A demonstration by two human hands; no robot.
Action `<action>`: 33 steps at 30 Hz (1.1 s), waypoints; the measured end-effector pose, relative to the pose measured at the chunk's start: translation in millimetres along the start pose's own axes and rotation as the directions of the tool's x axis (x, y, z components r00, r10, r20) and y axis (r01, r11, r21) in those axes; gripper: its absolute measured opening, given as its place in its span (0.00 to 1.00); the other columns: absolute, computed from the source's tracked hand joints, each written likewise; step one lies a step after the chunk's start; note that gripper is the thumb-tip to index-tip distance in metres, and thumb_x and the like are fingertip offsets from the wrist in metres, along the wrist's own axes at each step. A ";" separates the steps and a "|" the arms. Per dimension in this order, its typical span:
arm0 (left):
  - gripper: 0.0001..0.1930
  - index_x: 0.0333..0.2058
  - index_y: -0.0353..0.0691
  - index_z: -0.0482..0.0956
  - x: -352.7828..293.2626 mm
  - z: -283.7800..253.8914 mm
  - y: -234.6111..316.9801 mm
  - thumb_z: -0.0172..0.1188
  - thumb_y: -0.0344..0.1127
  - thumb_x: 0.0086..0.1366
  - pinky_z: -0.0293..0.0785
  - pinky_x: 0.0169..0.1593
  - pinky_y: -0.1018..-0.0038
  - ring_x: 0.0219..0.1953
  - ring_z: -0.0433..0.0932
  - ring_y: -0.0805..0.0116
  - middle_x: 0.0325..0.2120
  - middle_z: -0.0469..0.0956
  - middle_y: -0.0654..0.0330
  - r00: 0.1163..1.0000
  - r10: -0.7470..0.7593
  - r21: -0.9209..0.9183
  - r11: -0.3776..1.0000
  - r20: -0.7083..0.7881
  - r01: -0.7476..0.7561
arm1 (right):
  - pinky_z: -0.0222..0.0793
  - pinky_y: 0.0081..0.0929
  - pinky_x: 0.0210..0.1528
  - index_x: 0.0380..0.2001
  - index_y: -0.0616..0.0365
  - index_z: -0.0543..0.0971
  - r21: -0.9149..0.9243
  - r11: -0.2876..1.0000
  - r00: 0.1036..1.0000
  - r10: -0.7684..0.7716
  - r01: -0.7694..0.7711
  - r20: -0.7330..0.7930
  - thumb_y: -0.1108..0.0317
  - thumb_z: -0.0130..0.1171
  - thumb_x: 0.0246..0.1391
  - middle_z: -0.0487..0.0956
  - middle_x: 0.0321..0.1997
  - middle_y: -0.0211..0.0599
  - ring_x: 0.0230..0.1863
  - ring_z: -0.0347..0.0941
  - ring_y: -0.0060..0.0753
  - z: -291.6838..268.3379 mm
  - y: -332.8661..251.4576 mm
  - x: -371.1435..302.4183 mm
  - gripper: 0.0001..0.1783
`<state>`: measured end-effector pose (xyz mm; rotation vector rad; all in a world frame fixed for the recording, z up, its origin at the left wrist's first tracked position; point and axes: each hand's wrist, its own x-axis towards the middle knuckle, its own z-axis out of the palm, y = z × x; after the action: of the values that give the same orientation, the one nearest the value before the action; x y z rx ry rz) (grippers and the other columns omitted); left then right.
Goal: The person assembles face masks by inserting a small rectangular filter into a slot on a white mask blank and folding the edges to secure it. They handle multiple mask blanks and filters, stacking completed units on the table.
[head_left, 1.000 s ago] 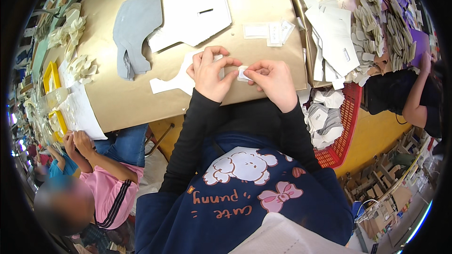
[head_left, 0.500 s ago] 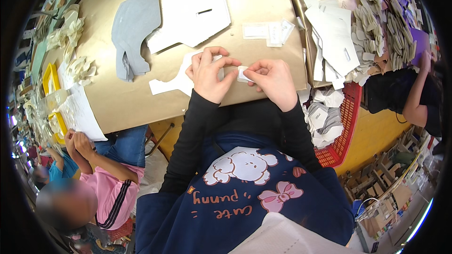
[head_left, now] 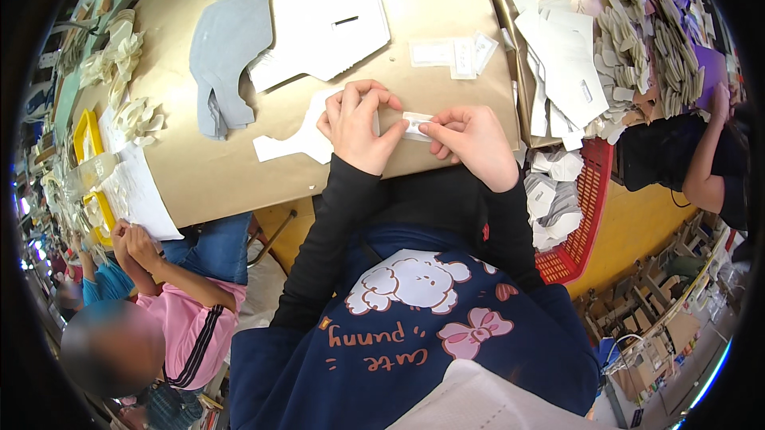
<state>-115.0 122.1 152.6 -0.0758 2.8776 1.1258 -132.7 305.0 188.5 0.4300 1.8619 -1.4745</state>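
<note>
A co-worker in a pink top [head_left: 195,326] sits at the far left, below the brown desk [head_left: 446,7], both hands at a white sheet [head_left: 139,195] on the desk's left edge. On the desk, up and left of the small white strip [head_left: 416,125], lies a grey cut piece [head_left: 223,55] with a large white cut piece [head_left: 335,31] just beside it. The left hand [head_left: 358,129] rests on a white shaped piece [head_left: 307,139], fingers curled, its grip closed on the strip's left end. The strip sits between the 2 hands, near the desk's front edge. The right hand [head_left: 470,143] pinches the strip's right end between thumb and fingertips. Up from the strip lie small clear-wrapped labels [head_left: 454,54]. Right of the strip, a red basket [head_left: 586,215] holds white pieces, and another person's arm [head_left: 705,167] shows at the far right.
</note>
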 end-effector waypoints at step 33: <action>0.25 0.58 0.48 0.76 -55.2 1.0 13.9 0.56 0.29 0.61 0.42 0.69 0.54 0.61 0.70 0.79 0.60 0.72 0.75 0.908 0.372 0.612 0.677 0.196 -0.409 | 0.65 0.18 0.18 0.28 0.71 0.81 -0.162 0.984 0.992 -0.084 0.069 -0.091 0.65 0.65 0.57 0.77 0.16 0.34 0.15 0.71 0.18 1.6 10.3 6.7 0.15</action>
<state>-60.8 134.4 164.9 0.6194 3.1212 0.0702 -130.2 305.4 176.4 0.3634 2.0762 -1.3636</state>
